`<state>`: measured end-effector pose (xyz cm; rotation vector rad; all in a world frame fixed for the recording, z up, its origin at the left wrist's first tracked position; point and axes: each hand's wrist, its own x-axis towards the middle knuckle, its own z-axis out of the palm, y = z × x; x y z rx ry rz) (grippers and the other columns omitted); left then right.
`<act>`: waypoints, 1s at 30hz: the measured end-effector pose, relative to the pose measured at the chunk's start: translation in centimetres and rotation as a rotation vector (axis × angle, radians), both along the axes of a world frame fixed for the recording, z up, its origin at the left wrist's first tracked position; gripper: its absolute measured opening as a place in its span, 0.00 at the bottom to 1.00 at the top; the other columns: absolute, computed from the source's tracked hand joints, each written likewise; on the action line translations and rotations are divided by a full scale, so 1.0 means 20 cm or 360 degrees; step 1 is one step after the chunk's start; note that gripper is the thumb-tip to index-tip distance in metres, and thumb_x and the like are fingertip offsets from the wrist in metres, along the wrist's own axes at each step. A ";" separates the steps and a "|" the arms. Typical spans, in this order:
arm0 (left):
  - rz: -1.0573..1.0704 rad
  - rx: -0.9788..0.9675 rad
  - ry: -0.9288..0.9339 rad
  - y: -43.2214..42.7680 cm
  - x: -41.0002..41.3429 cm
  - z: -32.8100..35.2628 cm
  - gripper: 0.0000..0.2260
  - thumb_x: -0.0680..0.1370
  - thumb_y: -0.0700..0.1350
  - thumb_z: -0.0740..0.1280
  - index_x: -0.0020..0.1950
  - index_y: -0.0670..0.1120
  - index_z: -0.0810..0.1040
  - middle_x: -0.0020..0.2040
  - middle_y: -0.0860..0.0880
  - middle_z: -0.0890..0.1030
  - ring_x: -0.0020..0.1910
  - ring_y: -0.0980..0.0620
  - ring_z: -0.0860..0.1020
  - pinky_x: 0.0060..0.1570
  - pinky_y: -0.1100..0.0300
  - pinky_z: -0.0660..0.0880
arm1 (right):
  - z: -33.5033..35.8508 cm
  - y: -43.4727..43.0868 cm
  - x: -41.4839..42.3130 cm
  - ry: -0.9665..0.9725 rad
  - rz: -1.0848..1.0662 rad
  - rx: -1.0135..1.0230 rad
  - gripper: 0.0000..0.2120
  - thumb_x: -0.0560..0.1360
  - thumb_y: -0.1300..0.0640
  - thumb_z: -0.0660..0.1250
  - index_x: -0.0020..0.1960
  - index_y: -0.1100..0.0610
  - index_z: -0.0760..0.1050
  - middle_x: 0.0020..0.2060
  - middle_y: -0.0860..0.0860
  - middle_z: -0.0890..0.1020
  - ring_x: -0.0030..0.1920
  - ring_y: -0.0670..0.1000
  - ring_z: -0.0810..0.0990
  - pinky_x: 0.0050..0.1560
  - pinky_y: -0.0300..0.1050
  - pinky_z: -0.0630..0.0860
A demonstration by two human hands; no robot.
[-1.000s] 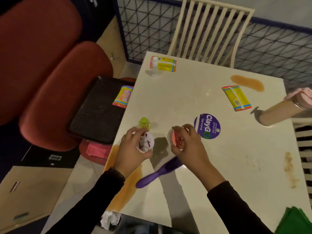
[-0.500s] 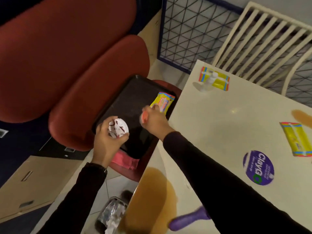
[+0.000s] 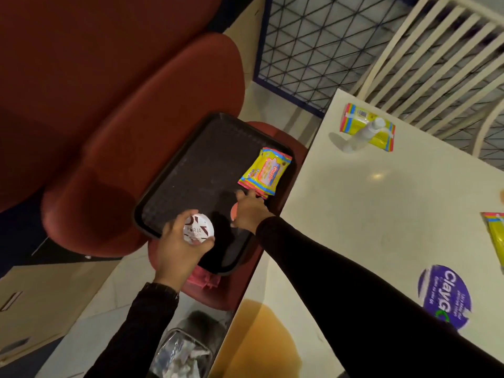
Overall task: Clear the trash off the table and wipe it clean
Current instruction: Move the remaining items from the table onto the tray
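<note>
My left hand (image 3: pixel 180 249) grips a small white cup with dark print (image 3: pixel 199 229) over the near edge of a black tray (image 3: pixel 191 170) that rests on a red seat. Over the tray's right side, my right hand (image 3: pixel 249 211) holds a small orange-red cup (image 3: pixel 234 211), mostly hidden by the fingers. A yellow snack wrapper (image 3: pixel 266 173) lies in the tray's far right corner. The white table (image 3: pixel 381 214) to the right carries an orange spill (image 3: pixel 270 342), a purple round sticker (image 3: pixel 444 296), a yellow wrapper (image 3: pixel 365 126) under a small white bottle (image 3: pixel 368 132), and another yellow wrapper (image 3: pixel 496 236).
A large red chair (image 3: pixel 95 105) fills the left. A bin lined with clear plastic and crumpled paper (image 3: pixel 182 356) stands on the floor below the tray. A cream slatted chair (image 3: pixel 436 64) and a dark wire fence (image 3: pixel 313 50) stand behind the table.
Both hands carried the two cups from the table leftward to the tray on the seat. In the last half second they came down closer to the tray.
</note>
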<state>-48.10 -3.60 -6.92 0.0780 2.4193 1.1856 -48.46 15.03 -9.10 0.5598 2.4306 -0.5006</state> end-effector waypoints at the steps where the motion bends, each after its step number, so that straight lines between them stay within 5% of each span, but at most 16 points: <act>1: -0.0060 -0.0075 -0.0006 0.04 -0.01 -0.02 0.28 0.65 0.43 0.77 0.60 0.61 0.72 0.56 0.52 0.69 0.54 0.47 0.75 0.55 0.51 0.75 | 0.06 0.03 -0.01 0.0060 0.0073 0.0047 0.32 0.72 0.55 0.70 0.71 0.58 0.60 0.66 0.61 0.66 0.63 0.66 0.69 0.62 0.57 0.71; 4: -0.0278 -0.0248 -0.0047 0.16 -0.03 -0.12 0.30 0.64 0.45 0.77 0.63 0.58 0.72 0.58 0.48 0.71 0.55 0.43 0.74 0.57 0.50 0.73 | 0.29 0.17 -0.04 0.0375 0.0184 0.0227 0.23 0.73 0.53 0.66 0.65 0.58 0.68 0.60 0.59 0.71 0.59 0.63 0.72 0.55 0.53 0.72; 11: -0.0469 -0.0680 0.0063 0.34 -0.01 -0.30 0.40 0.60 0.49 0.79 0.69 0.46 0.67 0.63 0.42 0.71 0.60 0.38 0.71 0.59 0.47 0.69 | 0.72 0.67 0.06 0.1136 -0.0026 0.0802 0.19 0.70 0.53 0.66 0.59 0.55 0.74 0.62 0.58 0.72 0.61 0.63 0.69 0.59 0.57 0.67; 16: -0.0471 -0.0892 0.0069 0.33 0.03 -0.34 0.41 0.62 0.53 0.77 0.71 0.45 0.65 0.65 0.42 0.68 0.61 0.37 0.68 0.60 0.47 0.66 | 0.75 0.92 0.14 0.1019 -0.0437 0.0993 0.27 0.72 0.52 0.68 0.69 0.51 0.65 0.73 0.57 0.59 0.74 0.62 0.54 0.72 0.61 0.53; 20: -0.0561 -0.1002 0.0060 0.29 0.04 -0.36 0.41 0.64 0.55 0.76 0.73 0.47 0.63 0.67 0.44 0.67 0.61 0.39 0.67 0.60 0.48 0.65 | 0.65 1.06 0.15 0.0915 -0.0743 0.0712 0.32 0.72 0.56 0.69 0.72 0.54 0.59 0.72 0.59 0.60 0.70 0.64 0.61 0.69 0.58 0.64; 24: -0.0559 -0.0875 0.0085 0.28 0.02 -0.32 0.38 0.66 0.55 0.74 0.73 0.50 0.63 0.68 0.46 0.68 0.64 0.41 0.67 0.61 0.46 0.64 | 0.55 1.10 0.15 0.1040 -0.0920 0.0304 0.23 0.74 0.66 0.64 0.68 0.60 0.65 0.63 0.60 0.67 0.57 0.59 0.73 0.47 0.36 0.65; 30: -0.0196 -0.0156 0.0275 0.29 -0.08 -0.09 0.18 0.73 0.43 0.70 0.63 0.47 0.76 0.63 0.45 0.73 0.62 0.43 0.71 0.61 0.53 0.67 | 0.58 0.99 0.08 0.1343 -0.0908 0.0265 0.12 0.74 0.69 0.59 0.55 0.62 0.71 0.55 0.60 0.71 0.49 0.56 0.72 0.37 0.35 0.60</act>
